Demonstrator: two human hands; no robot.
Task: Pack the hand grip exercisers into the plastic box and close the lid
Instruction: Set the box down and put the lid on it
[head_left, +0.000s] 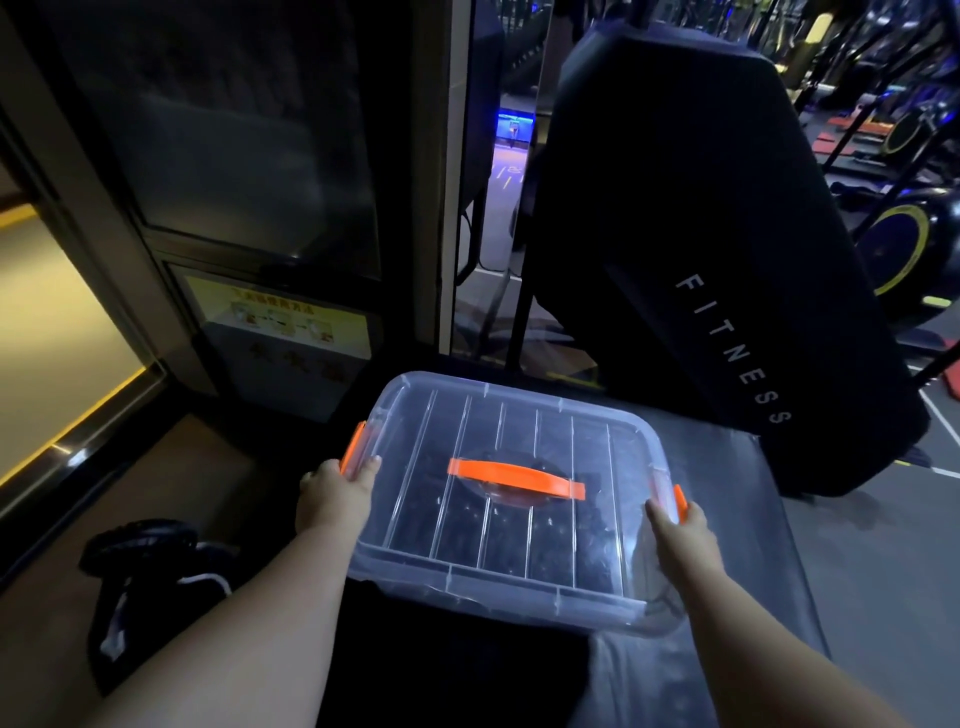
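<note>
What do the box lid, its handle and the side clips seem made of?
Box lid: likely clear glossy moulded plastic; dark contents show through, ribs catch light. Handle and clips: opaque orange plastic by the look, smooth with a soft sheen.

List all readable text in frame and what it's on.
"FITNESS": white letters running down the black machine panel.
Yellow notice on the dark cabinet door: characters too blurred to read.
Plastic box: no text visible.
</note>
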